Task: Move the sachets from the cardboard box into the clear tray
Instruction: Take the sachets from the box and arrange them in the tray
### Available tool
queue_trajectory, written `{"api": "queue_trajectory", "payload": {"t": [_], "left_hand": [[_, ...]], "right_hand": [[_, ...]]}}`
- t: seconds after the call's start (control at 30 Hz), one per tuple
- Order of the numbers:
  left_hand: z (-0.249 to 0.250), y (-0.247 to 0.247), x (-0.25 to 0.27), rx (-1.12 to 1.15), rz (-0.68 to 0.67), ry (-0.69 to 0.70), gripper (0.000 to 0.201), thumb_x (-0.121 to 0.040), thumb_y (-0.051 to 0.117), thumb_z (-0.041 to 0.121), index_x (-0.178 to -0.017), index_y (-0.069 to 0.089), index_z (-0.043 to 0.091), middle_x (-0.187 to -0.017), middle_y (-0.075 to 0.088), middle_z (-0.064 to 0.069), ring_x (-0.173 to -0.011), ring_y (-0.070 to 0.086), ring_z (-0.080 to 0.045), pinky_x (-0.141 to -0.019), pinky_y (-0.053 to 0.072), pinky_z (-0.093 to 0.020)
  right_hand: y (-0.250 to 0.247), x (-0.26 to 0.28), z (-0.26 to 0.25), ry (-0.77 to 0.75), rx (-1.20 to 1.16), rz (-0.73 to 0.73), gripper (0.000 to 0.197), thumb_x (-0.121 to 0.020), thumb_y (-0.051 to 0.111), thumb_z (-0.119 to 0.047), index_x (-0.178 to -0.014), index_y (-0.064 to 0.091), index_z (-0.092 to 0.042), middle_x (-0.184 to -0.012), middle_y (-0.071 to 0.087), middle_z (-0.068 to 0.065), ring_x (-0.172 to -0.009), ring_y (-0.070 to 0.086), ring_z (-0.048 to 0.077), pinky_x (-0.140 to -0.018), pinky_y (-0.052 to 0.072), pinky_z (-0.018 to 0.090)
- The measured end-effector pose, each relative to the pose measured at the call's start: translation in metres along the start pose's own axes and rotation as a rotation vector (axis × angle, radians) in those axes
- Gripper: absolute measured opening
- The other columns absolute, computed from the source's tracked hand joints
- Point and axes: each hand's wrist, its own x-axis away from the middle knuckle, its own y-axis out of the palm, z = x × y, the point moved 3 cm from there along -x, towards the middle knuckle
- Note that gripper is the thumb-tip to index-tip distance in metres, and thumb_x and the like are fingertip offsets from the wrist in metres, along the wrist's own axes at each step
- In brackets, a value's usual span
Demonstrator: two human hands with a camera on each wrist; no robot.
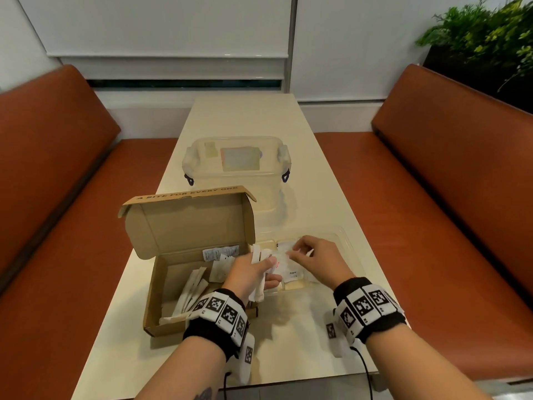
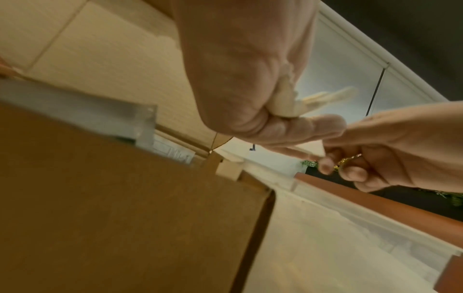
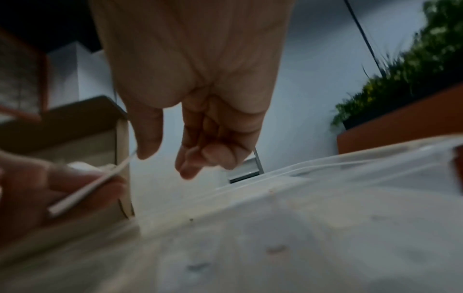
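Note:
An open cardboard box (image 1: 161, 284) lies on the table's left side, with several white sachets (image 1: 193, 290) inside. To its right is the clear tray (image 1: 346, 243), which holds a few flat sachets (image 1: 292, 274). My left hand (image 1: 268, 269) hovers between box and tray and grips a bundle of white sachets (image 2: 285, 103). My right hand (image 1: 294, 254) is over the tray with its fingers loosely curled. In the right wrist view its thumb tip meets the end of one sachet (image 3: 87, 190) held by the left hand. The gap between thumb and fingers shows nothing.
A clear lidded storage container (image 1: 236, 168) stands behind the box. Orange benches (image 1: 57, 197) (image 1: 461, 197) flank the narrow table. A green plant (image 1: 484, 33) is at the far right. The table's near edge (image 1: 288, 379) is just below my wrists.

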Motion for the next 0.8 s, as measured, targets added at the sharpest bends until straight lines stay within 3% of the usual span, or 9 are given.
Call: {"api": "queue_trajectory", "payload": {"t": [0.1, 0.2, 0.3, 0.37, 0.5, 0.63, 0.73, 0.8], "left_hand": [[0.002, 0.004, 0.002, -0.050, -0.032, 0.010, 0.023, -0.091, 0.060, 0.009, -0.113, 0.057, 0.002, -0.088, 0.062, -0.013, -0.049, 0.063, -0.013, -0.048, 0.055, -0.020], [0.002, 0.003, 0.003, -0.060, -0.019, 0.029, 0.025, -0.091, 0.061, 0.010, -0.114, 0.057, 0.002, -0.084, 0.061, -0.013, -0.048, 0.062, -0.012, -0.046, 0.053, -0.020], [0.002, 0.002, 0.002, -0.063, 0.000, 0.039, 0.025, -0.091, 0.060, 0.010, -0.114, 0.056, 0.002, -0.081, 0.061, -0.013, -0.047, 0.062, -0.013, -0.045, 0.052, -0.021], [0.002, 0.002, 0.002, -0.088, -0.007, 0.041, 0.022, -0.091, 0.061, 0.011, -0.112, 0.057, 0.003, -0.082, 0.061, -0.012, -0.047, 0.063, -0.013, -0.044, 0.052, -0.020], [0.001, -0.001, 0.000, -0.125, -0.017, 0.051, 0.012, -0.092, 0.061, 0.015, -0.101, 0.061, 0.007, -0.089, 0.069, -0.010, -0.046, 0.058, -0.011, -0.045, 0.049, -0.020], [-0.003, -0.010, -0.003, -0.140, 0.034, 0.028, 0.007, -0.090, 0.062, 0.016, -0.093, 0.063, 0.009, -0.092, 0.070, -0.011, -0.045, 0.053, -0.011, -0.044, 0.045, -0.019], [-0.008, -0.014, -0.004, -0.155, 0.058, -0.003, 0.011, -0.090, 0.062, 0.014, -0.097, 0.062, 0.006, -0.090, 0.070, -0.011, -0.044, 0.053, -0.010, -0.042, 0.045, -0.017], [-0.010, -0.016, -0.006, -0.153, 0.065, -0.017, 0.017, -0.091, 0.062, 0.015, -0.104, 0.060, 0.004, -0.090, 0.071, -0.011, -0.041, 0.053, -0.008, -0.042, 0.044, -0.018]], "right_hand": [[0.003, -0.002, -0.009, 0.005, -0.124, -0.114, 0.020, -0.083, 0.070, -0.031, -0.098, 0.070, -0.018, -0.075, 0.063, -0.005, -0.067, 0.055, 0.004, -0.060, 0.041, 0.011], [0.005, -0.002, -0.011, 0.040, -0.191, -0.202, 0.023, -0.082, 0.070, -0.036, -0.093, 0.069, -0.015, -0.071, 0.065, -0.003, -0.063, 0.059, 0.007, -0.055, 0.045, 0.013], [0.008, 0.000, -0.009, 0.046, -0.173, -0.253, 0.019, -0.076, 0.079, -0.021, -0.083, 0.062, -0.016, -0.063, 0.062, -0.004, -0.058, 0.059, 0.007, -0.054, 0.048, 0.016], [0.007, 0.001, -0.007, 0.032, -0.178, -0.230, 0.018, -0.076, 0.077, -0.013, -0.077, 0.059, -0.015, -0.064, 0.063, -0.001, -0.058, 0.059, 0.008, -0.054, 0.049, 0.015], [-0.008, -0.001, 0.000, 0.064, -0.219, -0.079, 0.015, -0.080, 0.072, -0.012, -0.074, 0.059, -0.016, -0.066, 0.068, 0.005, -0.056, 0.061, 0.007, -0.058, 0.051, 0.020], [-0.030, -0.007, 0.016, 0.074, 0.024, 0.033, 0.015, -0.082, 0.067, -0.011, -0.073, 0.062, -0.022, -0.071, 0.069, 0.001, -0.068, 0.062, 0.014, -0.061, 0.047, 0.018], [-0.035, -0.008, 0.027, 0.108, 0.257, -0.043, 0.008, -0.084, 0.066, -0.012, -0.087, 0.072, -0.017, -0.083, 0.069, -0.001, -0.080, 0.064, 0.015, -0.070, 0.051, 0.022], [-0.032, -0.009, 0.031, 0.120, 0.331, -0.113, 0.007, -0.082, 0.068, -0.011, -0.084, 0.072, -0.017, -0.084, 0.069, -0.001, -0.078, 0.063, 0.013, -0.071, 0.050, 0.021]]}}
